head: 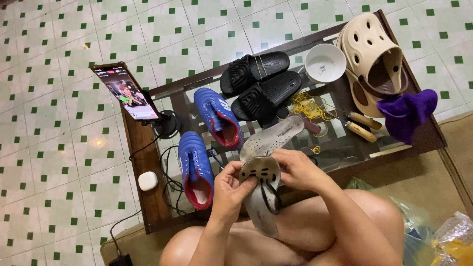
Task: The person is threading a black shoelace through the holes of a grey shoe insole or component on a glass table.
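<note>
- Above the lap, I am watching the grey insole [263, 209] running lengthwise away from the body.
- Left hand [230, 189] is gripping its near half; right hand [295, 167] is pinching the black lace [268, 194].

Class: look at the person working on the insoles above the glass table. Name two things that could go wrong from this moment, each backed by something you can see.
1. The left hand and right hand hold two grey insoles with a loose black lace; it might snag or slip free.
2. The white bowl sits among crowded shoes on the glass table; a careless reach could knock it.
</note>
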